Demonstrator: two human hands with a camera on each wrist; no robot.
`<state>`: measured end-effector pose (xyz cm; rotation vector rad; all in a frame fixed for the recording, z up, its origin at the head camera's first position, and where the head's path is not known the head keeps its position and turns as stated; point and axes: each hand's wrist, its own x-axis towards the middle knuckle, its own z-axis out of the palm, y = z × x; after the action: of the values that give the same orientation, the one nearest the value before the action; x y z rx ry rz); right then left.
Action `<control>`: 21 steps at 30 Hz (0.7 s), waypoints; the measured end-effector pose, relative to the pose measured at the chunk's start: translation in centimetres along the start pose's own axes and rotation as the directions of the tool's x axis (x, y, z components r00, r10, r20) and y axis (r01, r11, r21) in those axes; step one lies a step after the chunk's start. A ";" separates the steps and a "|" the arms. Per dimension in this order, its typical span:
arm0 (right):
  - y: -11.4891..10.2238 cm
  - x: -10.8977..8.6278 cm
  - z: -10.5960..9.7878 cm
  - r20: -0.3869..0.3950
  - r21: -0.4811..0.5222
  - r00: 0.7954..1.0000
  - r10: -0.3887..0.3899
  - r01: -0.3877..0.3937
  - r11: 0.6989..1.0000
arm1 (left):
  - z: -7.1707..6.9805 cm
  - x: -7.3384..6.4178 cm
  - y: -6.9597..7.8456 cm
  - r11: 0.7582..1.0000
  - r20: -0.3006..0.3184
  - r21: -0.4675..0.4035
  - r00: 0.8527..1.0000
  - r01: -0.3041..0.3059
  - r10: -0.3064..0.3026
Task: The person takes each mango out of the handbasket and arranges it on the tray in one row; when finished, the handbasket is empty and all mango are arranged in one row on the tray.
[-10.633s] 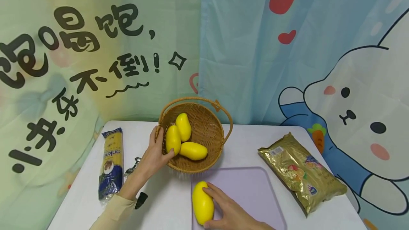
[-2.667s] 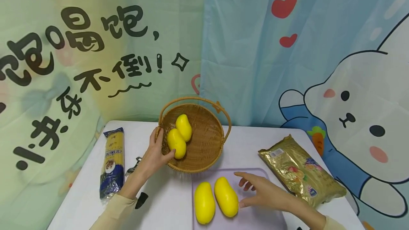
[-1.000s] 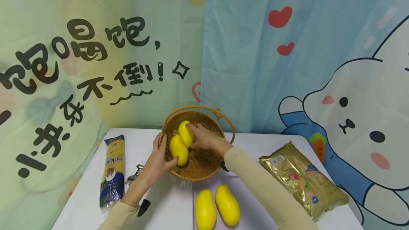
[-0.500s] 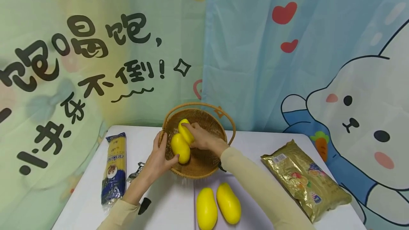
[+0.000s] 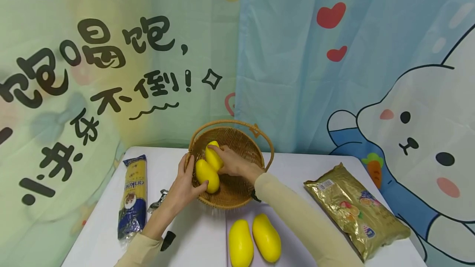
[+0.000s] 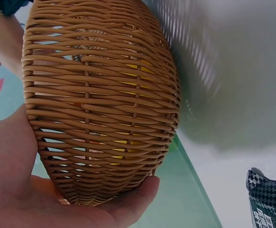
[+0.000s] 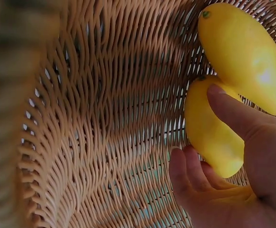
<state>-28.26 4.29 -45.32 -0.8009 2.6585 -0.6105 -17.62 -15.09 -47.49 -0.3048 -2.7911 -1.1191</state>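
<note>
The wicker basket (image 5: 241, 188) tilts its opening towards me at the back of the table. My left hand (image 5: 187, 184) grips its left rim, thumb inside; in the left wrist view that hand (image 6: 81, 209) cups the woven side (image 6: 100, 104). Two yellow mangoes are inside. My right hand (image 5: 233, 162) reaches in and holds the farther mango (image 5: 214, 155), with the thumb on one side and the fingers on the other in the right wrist view (image 7: 214, 128). The second mango (image 5: 208, 177) lies against it. Two more mangoes, a left one (image 5: 241, 243) and a right one (image 5: 266, 237), lie side by side on the lilac tray (image 5: 289, 248).
A yellow and blue plastic pack (image 5: 132, 197) lies at the left, near a small checked packet (image 5: 157, 201) and a black object (image 5: 168, 241). A gold bag (image 5: 356, 213) lies at the right. Printed curtains hang behind the white table.
One mango went from the basket to the tray. My right hand then moved from the tray into the basket and took hold of another. The left hand stays on the rim.
</note>
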 end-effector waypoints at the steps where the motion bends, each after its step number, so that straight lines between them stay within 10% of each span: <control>1: 0.0 0.0 0.0 -0.001 -0.004 1.000 0.001 -0.001 1.000 | 0.0 0.0 0.0 1.000 -0.001 0.001 1.000 0.000 0.000; 21: -0.4 -0.2 0.4 -0.045 0.008 0.999 -0.011 0.011 1.000 | -0.2 -0.2 0.2 1.000 0.002 0.005 1.000 0.006 -0.006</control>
<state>-27.81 3.96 -45.47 -0.8095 2.6921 -0.6498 -17.39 -15.09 -47.28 -0.2974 -2.7975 -1.1134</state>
